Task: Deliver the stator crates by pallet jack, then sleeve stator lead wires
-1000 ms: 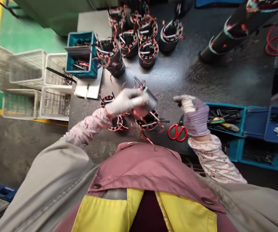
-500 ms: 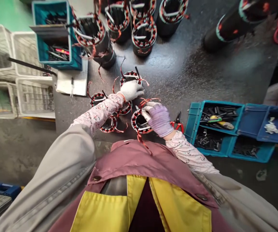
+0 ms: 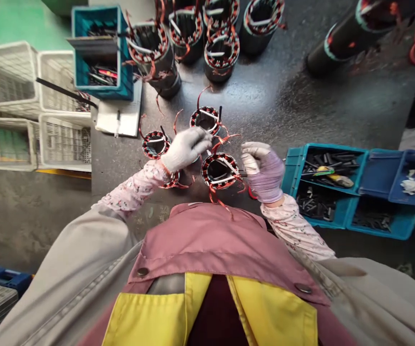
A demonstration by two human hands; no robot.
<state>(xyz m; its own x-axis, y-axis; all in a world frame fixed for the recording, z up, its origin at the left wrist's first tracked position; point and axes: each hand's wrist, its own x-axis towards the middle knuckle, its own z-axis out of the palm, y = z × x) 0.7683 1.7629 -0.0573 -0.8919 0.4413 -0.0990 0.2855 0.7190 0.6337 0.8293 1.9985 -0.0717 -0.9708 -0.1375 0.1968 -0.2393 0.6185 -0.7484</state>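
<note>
The white-gloved left hand (image 3: 186,149) curls narrowly near a round copper-wound steel stator (image 3: 206,120); the purple-gloved right hand (image 3: 264,172) half-closes beside another stator (image 3: 220,170). I cannot tell whether either grips anything.

Place: factory workshop for winding electric motors
Work pieces: copper-wound motor stators (image 3: 220,170) lying on a dark surface (image 3: 265,96), with taller wound stators (image 3: 222,53) standing beyond
Storage: white plastic crates (image 3: 7,77) and blue parts bins (image 3: 337,147) holding small tools
Floor: green-painted floor (image 3: 12,19) with a yellow marking line (image 3: 63,173)
</note>
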